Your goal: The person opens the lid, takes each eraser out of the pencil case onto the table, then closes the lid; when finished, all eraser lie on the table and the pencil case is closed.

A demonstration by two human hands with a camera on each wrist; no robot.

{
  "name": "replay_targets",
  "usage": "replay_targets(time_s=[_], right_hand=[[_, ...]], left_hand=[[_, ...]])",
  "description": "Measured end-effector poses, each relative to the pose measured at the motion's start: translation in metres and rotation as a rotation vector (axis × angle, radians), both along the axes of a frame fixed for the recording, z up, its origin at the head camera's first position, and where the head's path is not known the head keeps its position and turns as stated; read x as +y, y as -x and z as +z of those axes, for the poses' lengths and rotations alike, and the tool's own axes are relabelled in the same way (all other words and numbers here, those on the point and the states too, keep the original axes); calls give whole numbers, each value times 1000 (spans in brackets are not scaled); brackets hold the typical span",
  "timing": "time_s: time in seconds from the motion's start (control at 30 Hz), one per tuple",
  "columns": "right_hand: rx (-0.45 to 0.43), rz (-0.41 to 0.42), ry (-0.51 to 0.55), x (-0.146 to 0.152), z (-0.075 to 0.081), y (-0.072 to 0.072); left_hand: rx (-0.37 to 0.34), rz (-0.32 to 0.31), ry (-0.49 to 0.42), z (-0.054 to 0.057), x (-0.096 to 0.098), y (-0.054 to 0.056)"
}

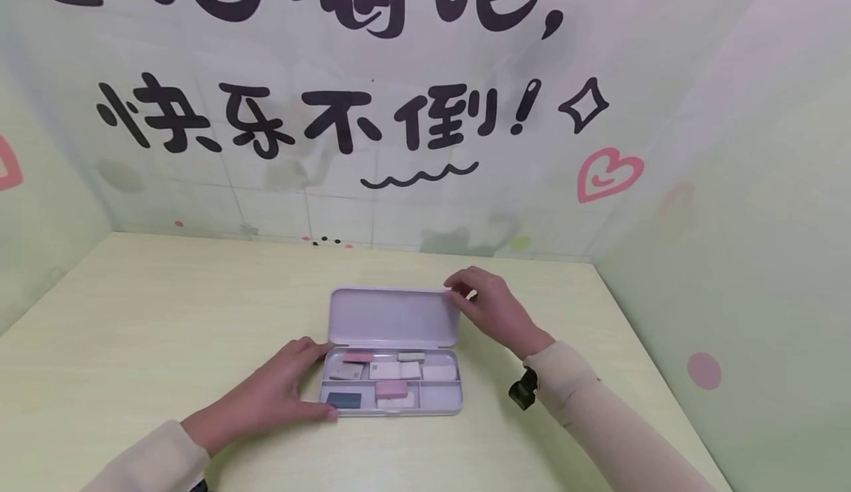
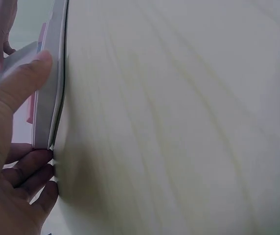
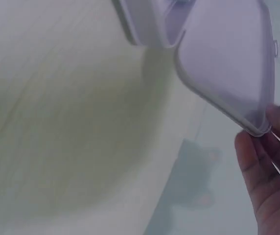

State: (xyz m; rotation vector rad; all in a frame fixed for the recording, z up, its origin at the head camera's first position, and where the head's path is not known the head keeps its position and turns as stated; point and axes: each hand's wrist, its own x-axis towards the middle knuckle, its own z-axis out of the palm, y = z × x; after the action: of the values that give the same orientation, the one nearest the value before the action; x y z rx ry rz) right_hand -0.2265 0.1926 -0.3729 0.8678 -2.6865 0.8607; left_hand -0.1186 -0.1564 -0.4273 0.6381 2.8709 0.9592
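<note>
A flat lavender pencil case (image 1: pixel 440 408) lies on the table with its hinged lid (image 1: pixel 394 316) raised. Its divided tray contains several small erasers, among them a pink eraser (image 1: pixel 391 389), a dark blue-green block (image 1: pixel 343 400) and a white eraser (image 1: pixel 439 373). My left hand (image 1: pixel 275 388) holds the tray's left end, thumb at the front corner and fingers near the back corner. In the left wrist view, the thumb (image 2: pixel 30 78) rests along the case's side. At the lid's upper right corner, my right hand (image 1: pixel 495 307) pinches the rim between thumb and fingers (image 3: pixel 250 154).
The pale wood-grain table (image 1: pixel 166 292) surrounds the case. Behind it stands a wall (image 1: pixel 299 204) printed with black characters, and a pale green panel (image 1: pixel 751 255) borders the right side. A black band (image 1: pixel 523 390) is on the right wrist.
</note>
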Motion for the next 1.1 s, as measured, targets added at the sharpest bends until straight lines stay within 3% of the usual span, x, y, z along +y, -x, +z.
replay_targets(time_s=[0.13, 0.3, 0.77, 1.1], right_hand=[[-32, -57, -10, -1, -8, 4], [-74, -111, -115, -5, -14, 9], [-170, -102, -279, -14, -33, 20], [-166, -91, -274, -10, -40, 22]], left_hand=[[-17, 11, 11, 0, 1, -1], [-29, 17, 8, -1, 2, -2], [28, 13, 44, -6, 1, -3], [44, -26, 55, -2, 0, -2]])
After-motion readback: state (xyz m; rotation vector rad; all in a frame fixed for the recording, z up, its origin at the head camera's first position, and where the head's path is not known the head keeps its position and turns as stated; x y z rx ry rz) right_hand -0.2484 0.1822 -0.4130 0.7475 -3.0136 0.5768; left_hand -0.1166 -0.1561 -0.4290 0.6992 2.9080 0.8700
